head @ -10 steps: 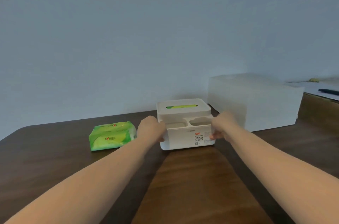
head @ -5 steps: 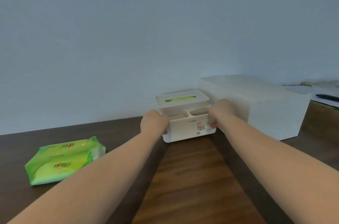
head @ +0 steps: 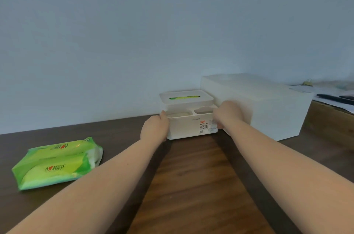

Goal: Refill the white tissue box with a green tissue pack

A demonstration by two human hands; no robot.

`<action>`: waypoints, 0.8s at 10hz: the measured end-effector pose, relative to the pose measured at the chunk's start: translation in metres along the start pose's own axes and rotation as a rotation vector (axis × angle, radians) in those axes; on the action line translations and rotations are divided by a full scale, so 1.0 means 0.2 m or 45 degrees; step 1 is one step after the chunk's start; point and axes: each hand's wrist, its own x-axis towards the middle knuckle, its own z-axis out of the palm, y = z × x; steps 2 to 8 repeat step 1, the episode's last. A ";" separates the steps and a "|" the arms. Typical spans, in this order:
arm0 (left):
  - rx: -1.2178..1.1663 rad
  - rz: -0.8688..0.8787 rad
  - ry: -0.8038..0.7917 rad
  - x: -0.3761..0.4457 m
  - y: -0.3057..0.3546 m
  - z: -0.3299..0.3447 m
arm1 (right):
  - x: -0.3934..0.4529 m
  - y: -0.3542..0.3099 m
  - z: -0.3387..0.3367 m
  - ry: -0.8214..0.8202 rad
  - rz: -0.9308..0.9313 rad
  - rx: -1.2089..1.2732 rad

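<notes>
The white tissue box (head: 188, 128) stands at the back of the dark wooden table, close to the wall. Its lid is on, and green shows through the slot (head: 184, 97) in the top. Two small open compartments sit in front of the lid. My left hand (head: 155, 128) grips the box's left side and my right hand (head: 227, 114) grips its right side. A green tissue pack (head: 57, 163) lies flat on the table at the left, well apart from both hands.
A large white storage box (head: 268, 107) stands right beside the tissue box on its right. Beyond it, at the far right, papers and dark pens (head: 333, 97) lie on a lower surface. The table (head: 191, 186) stretches toward me between my forearms.
Both hands have pushed the tissue box away from me toward the wall and the big white box. The green pack now lies farther left and nearer in view.
</notes>
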 end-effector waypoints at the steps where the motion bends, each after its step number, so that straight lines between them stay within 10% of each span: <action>1: 0.048 -0.048 -0.033 -0.08 -0.09 -0.03 | -0.03 0.03 -0.02 0.022 0.018 0.162; 8: 0.048 -0.048 -0.033 -0.08 -0.09 -0.03 | -0.03 0.03 -0.02 0.022 0.018 0.162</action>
